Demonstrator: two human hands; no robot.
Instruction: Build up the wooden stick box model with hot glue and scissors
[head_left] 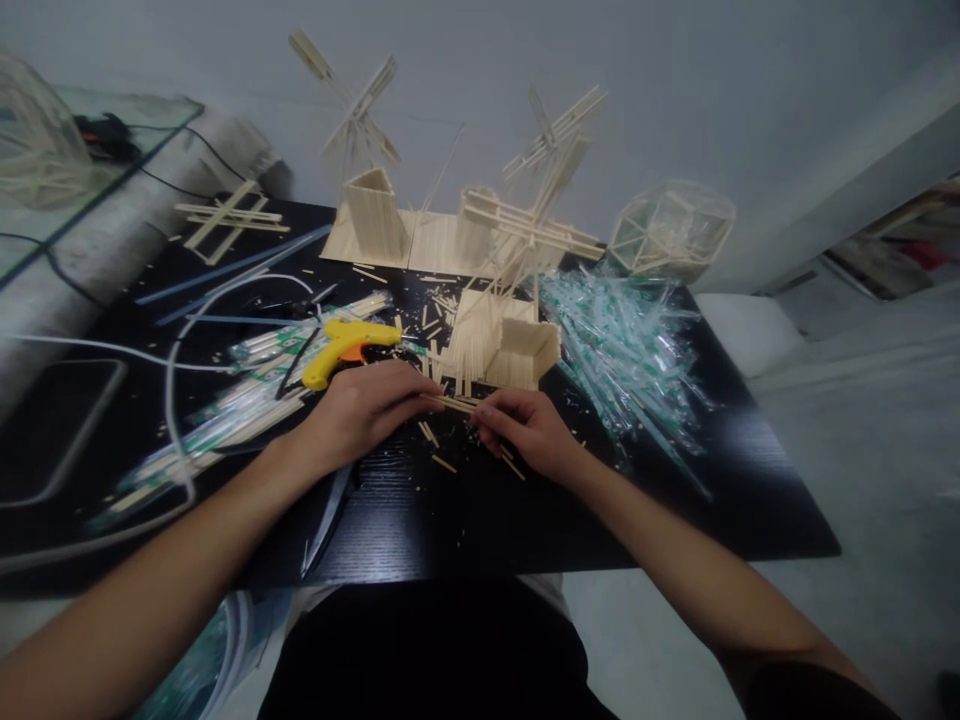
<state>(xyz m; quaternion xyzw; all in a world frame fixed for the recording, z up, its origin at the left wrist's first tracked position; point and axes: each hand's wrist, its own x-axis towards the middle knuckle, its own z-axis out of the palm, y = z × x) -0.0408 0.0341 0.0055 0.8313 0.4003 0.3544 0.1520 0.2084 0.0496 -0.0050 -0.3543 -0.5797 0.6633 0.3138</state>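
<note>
Thin wooden sticks (pixel 458 403) span the gap between my two hands, just above the black table. My left hand (pixel 375 405) pinches their left end between thumb and fingers. At the other end, my right hand (pixel 525 430) has its fingers closed on the same sticks. Right behind them stands a small stick-built model (pixel 491 335), with an open-topped box part on a flat base. A yellow glue gun (pixel 352 348) lies beside my left hand. Short stick pieces (pixel 429 434) are scattered beneath and around my hands.
Stick-built windmill models (pixel 375 220) stand along the wall. Green-and-clear wrappers (pixel 630 350) pile up at the right. Packed chopsticks (pixel 217 425) and a white cable (pixel 171 400) lie left. A dark blade-like tool (pixel 328 520) rests near the front edge; a bucket (pixel 240 640) stands below.
</note>
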